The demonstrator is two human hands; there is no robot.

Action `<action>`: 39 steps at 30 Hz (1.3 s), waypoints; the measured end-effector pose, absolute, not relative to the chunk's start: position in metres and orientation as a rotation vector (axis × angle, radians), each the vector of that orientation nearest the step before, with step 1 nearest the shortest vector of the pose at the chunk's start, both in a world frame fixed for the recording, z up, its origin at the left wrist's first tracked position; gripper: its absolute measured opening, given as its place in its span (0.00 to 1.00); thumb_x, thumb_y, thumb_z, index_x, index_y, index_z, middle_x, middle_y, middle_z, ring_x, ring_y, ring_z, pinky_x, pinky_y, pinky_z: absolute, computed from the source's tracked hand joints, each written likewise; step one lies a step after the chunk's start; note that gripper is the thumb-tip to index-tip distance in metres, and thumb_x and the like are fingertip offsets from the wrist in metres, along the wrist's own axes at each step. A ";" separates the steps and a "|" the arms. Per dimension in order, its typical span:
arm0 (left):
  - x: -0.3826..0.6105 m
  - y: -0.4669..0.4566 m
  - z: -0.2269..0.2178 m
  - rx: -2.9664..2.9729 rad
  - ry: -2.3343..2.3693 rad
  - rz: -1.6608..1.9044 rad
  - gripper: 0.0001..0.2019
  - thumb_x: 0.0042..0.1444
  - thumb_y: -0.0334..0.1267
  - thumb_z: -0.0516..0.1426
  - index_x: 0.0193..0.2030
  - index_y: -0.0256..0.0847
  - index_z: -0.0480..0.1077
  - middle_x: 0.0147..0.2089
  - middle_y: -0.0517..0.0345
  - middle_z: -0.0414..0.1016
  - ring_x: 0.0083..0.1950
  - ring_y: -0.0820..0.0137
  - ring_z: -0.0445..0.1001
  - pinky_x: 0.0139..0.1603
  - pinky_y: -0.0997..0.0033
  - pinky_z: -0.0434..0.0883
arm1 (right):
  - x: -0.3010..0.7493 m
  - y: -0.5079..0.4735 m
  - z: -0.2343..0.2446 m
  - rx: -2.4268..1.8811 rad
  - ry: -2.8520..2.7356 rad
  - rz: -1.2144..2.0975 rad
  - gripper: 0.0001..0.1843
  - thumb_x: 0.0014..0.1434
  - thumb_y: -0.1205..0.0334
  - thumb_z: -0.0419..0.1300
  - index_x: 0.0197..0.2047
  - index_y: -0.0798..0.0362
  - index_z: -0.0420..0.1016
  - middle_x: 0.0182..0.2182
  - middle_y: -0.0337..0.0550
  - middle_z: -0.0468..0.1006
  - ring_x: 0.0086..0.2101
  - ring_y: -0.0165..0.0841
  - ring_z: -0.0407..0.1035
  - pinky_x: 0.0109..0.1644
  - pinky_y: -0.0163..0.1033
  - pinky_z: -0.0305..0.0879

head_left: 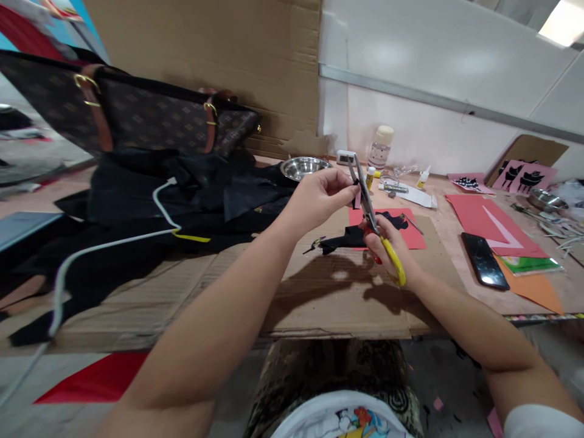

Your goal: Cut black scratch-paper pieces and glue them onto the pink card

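Observation:
My right hand grips a pair of scissors with yellow and red handles, its blades pointing up and parted a little. Beside the blades, my left hand pinches a small black piece between thumb and fingertips; what it is made of is hard to tell. Below the hands, black cut pieces lie across the cardboard and a red sheet of paper.
Black fabric and a patterned handbag fill the left side, with a white cable across them. A metal bowl, a bottle and glue stand behind. A phone and red paper lie right.

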State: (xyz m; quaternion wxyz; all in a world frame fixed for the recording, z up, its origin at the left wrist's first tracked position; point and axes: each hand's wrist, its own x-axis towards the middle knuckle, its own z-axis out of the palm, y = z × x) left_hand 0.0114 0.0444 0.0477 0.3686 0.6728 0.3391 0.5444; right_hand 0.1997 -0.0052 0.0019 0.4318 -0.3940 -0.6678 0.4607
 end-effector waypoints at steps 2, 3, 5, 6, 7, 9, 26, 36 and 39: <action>0.012 0.043 0.049 1.726 0.886 1.388 0.08 0.56 0.38 0.62 0.29 0.40 0.69 0.30 0.60 0.77 0.33 0.73 0.75 0.40 0.71 0.73 | 0.200 -0.006 0.003 -0.987 -1.671 1.145 0.24 0.59 0.39 0.65 0.45 0.50 0.67 0.34 0.38 0.69 0.30 0.29 0.62 0.30 0.36 0.58; 0.012 0.043 0.049 1.726 0.891 1.385 0.08 0.56 0.39 0.62 0.29 0.40 0.69 0.30 0.60 0.77 0.33 0.73 0.75 0.41 0.71 0.73 | 0.200 -0.006 0.004 -0.991 -1.673 1.149 0.25 0.59 0.39 0.64 0.46 0.50 0.67 0.33 0.37 0.69 0.29 0.29 0.61 0.30 0.36 0.57; 0.011 0.043 0.050 1.728 0.891 1.382 0.09 0.55 0.39 0.63 0.29 0.40 0.69 0.30 0.60 0.77 0.33 0.72 0.75 0.41 0.70 0.74 | 0.200 -0.006 0.004 -0.997 -1.665 1.150 0.26 0.58 0.38 0.64 0.46 0.50 0.67 0.32 0.36 0.67 0.28 0.29 0.60 0.29 0.36 0.56; 0.011 0.043 0.050 1.730 0.885 1.381 0.09 0.55 0.40 0.63 0.29 0.40 0.69 0.30 0.60 0.77 0.33 0.72 0.75 0.41 0.70 0.74 | 0.200 -0.006 0.004 -1.001 -1.663 1.147 0.26 0.57 0.37 0.64 0.45 0.50 0.67 0.32 0.36 0.66 0.28 0.29 0.59 0.29 0.37 0.56; 0.011 0.043 0.050 1.732 0.876 1.382 0.09 0.55 0.40 0.63 0.29 0.40 0.69 0.30 0.60 0.77 0.33 0.73 0.75 0.41 0.70 0.74 | 0.200 -0.006 0.005 -1.006 -1.658 1.143 0.27 0.57 0.37 0.65 0.45 0.50 0.67 0.31 0.36 0.66 0.27 0.29 0.59 0.30 0.37 0.55; 0.011 0.044 0.050 1.739 0.858 1.382 0.10 0.55 0.41 0.63 0.29 0.40 0.69 0.30 0.60 0.76 0.33 0.73 0.75 0.41 0.70 0.73 | 0.199 -0.006 0.004 -1.014 -1.649 1.150 0.27 0.56 0.37 0.65 0.44 0.50 0.67 0.31 0.35 0.66 0.27 0.29 0.59 0.30 0.37 0.55; 0.011 0.043 0.051 1.721 0.834 1.382 0.09 0.55 0.39 0.63 0.29 0.40 0.68 0.29 0.60 0.77 0.33 0.73 0.76 0.41 0.71 0.74 | 0.200 -0.005 0.002 -1.001 -1.632 1.188 0.26 0.56 0.37 0.65 0.44 0.50 0.67 0.31 0.34 0.67 0.25 0.27 0.57 0.27 0.36 0.53; 0.009 0.044 0.051 1.742 0.786 1.395 0.09 0.55 0.39 0.63 0.28 0.40 0.68 0.30 0.60 0.77 0.33 0.74 0.75 0.41 0.72 0.74 | 0.200 -0.004 0.001 -1.015 -1.649 1.160 0.28 0.55 0.36 0.66 0.44 0.50 0.69 0.32 0.36 0.70 0.25 0.27 0.57 0.27 0.36 0.56; 0.008 0.043 0.052 1.745 0.771 1.378 0.10 0.55 0.40 0.63 0.28 0.40 0.68 0.30 0.60 0.76 0.33 0.73 0.75 0.41 0.71 0.75 | 0.201 -0.004 0.000 -1.018 -1.656 1.148 0.28 0.55 0.35 0.65 0.44 0.50 0.69 0.32 0.36 0.70 0.25 0.27 0.57 0.27 0.36 0.56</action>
